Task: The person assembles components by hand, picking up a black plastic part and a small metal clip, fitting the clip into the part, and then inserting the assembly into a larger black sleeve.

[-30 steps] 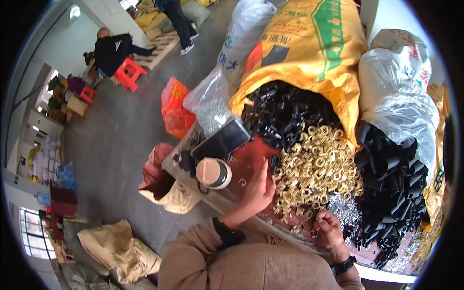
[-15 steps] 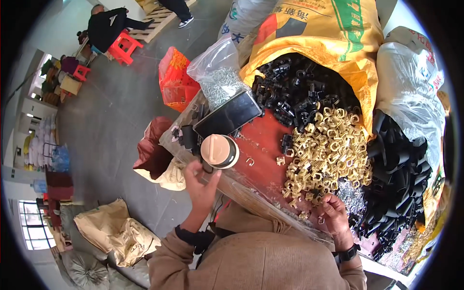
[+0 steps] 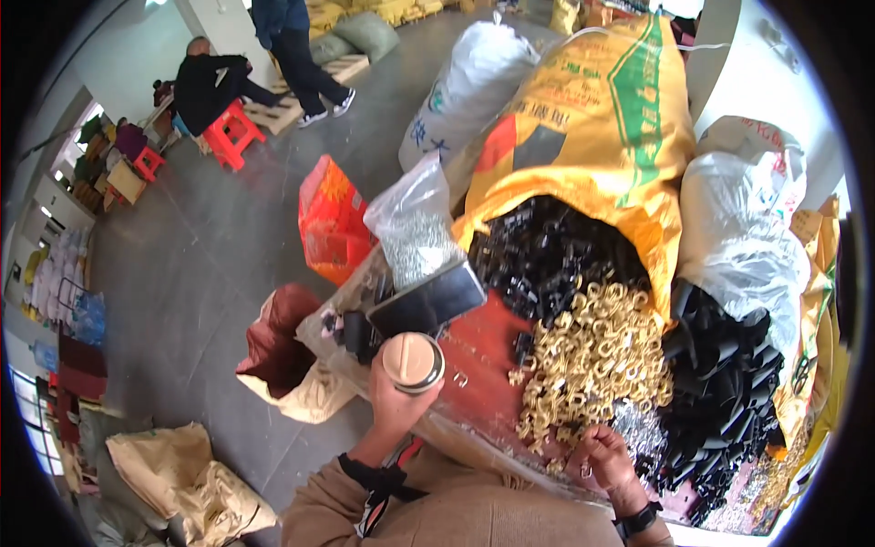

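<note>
A lidded cup (image 3: 412, 358) stands near the left edge of the red counter (image 3: 481, 345), seemingly upright, its pale pink lid facing up and its long axis rising from the surface. It lies on the far side of the left hand (image 3: 398, 407), whose fingers look clamped around its left and near sides. That hand is much the nearer one. The right hand (image 3: 607, 461) is well off to the right, its fingers curled with the tips together; I cannot tell whether they pinch anything.

Just beyond the cup lies a flat black slab (image 3: 428, 301), its long axis running from near left to far right, and farther still a clear bag of small metal pieces (image 3: 412, 232). Right of the cup, a heap of gold clips (image 3: 597, 356) spreads toward the right hand. Black fittings (image 3: 551, 251) fill the mouth of a yellow sack (image 3: 583, 137) behind it; black strips (image 3: 725, 374) are piled farther right.
</note>
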`<state>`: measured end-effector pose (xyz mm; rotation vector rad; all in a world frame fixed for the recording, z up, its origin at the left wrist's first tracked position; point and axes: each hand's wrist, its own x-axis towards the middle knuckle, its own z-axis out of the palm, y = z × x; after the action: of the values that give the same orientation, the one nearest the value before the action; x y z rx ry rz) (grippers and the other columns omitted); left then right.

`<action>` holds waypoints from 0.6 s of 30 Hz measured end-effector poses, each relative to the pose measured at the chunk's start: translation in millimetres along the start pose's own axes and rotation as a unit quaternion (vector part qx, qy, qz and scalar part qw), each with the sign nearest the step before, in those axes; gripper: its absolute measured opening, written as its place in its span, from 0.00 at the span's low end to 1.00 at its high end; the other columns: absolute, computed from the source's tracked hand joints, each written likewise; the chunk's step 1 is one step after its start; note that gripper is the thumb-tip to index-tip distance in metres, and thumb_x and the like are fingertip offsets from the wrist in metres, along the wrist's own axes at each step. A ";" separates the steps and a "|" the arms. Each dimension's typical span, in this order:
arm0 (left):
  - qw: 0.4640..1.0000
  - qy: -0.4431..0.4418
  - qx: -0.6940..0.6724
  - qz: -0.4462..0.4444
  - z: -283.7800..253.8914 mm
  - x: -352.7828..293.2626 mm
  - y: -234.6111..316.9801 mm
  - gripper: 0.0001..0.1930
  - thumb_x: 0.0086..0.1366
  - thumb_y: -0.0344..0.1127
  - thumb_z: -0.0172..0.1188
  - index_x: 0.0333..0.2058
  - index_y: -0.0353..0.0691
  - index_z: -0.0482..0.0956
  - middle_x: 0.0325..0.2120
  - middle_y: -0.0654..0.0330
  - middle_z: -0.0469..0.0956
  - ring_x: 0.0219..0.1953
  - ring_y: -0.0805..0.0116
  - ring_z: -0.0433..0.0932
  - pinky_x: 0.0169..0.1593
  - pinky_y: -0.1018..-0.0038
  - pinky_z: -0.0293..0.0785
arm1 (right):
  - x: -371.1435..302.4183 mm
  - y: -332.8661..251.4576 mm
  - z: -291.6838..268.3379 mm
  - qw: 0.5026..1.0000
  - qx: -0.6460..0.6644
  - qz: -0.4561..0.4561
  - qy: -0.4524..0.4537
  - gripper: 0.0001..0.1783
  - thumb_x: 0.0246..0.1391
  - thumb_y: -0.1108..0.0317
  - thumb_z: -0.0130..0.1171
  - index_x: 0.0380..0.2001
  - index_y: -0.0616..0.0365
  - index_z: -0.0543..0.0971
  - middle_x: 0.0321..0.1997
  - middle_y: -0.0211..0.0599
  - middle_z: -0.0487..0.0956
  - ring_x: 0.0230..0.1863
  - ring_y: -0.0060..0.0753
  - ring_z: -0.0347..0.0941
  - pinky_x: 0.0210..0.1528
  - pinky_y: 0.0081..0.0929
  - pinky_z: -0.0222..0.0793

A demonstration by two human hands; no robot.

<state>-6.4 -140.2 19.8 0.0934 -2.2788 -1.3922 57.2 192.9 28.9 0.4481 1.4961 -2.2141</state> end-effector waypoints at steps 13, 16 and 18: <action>0.994 -0.070 0.017 0.083 31.2 24.5 33.8 0.35 0.36 0.36 0.68 0.44 0.35 0.63 0.39 0.52 0.71 0.41 0.58 0.72 0.43 0.67 0.67 | -0.2 11.8 -3.0 0.999 0.038 -0.034 -0.015 0.04 0.51 0.74 0.50 0.27 0.63 0.71 0.19 0.29 0.69 0.19 0.19 0.63 0.23 0.17 0.62; 0.991 -0.074 0.051 0.095 39.8 30.6 34.8 0.35 0.36 0.38 0.68 0.45 0.36 0.63 0.37 0.53 0.72 0.39 0.57 0.73 0.41 0.67 0.69 | -0.8 11.0 -2.9 0.999 0.035 -0.039 -0.015 0.04 0.50 0.74 0.50 0.27 0.64 0.71 0.19 0.30 0.69 0.20 0.20 0.63 0.24 0.17 0.62; 0.992 -0.069 0.034 0.101 45.0 29.8 31.9 0.35 0.36 0.38 0.68 0.45 0.36 0.63 0.37 0.54 0.72 0.38 0.57 0.73 0.40 0.67 0.69 | -3.1 13.8 -3.9 0.999 0.034 -0.033 -0.009 0.04 0.51 0.74 0.50 0.27 0.64 0.71 0.19 0.30 0.70 0.20 0.19 0.63 0.24 0.17 0.62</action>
<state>-46.1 -96.3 40.6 -0.2133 -2.3734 -1.2506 67.1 192.5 18.1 0.4035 1.4486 -2.3196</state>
